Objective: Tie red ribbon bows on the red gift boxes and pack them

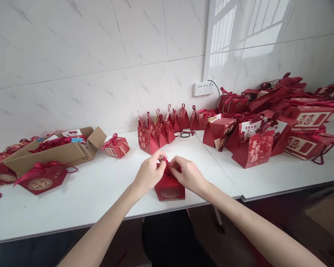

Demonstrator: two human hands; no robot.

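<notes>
Fingers (160,155) of the left hand (149,172) and right hand (190,173) are pinching the ribbon (167,168) atop the red box (170,188) — right there near the front edge of the counter (114,181), its body already folded into shape — while that ribbon, I'd judge, is yet to be finished.

The nearest red box (170,188) seems of smooth card, its ribbon (167,171) of glossy cloth. The counter (100,193) looks smooth, the wall tiles (256,33) shiny.
</notes>
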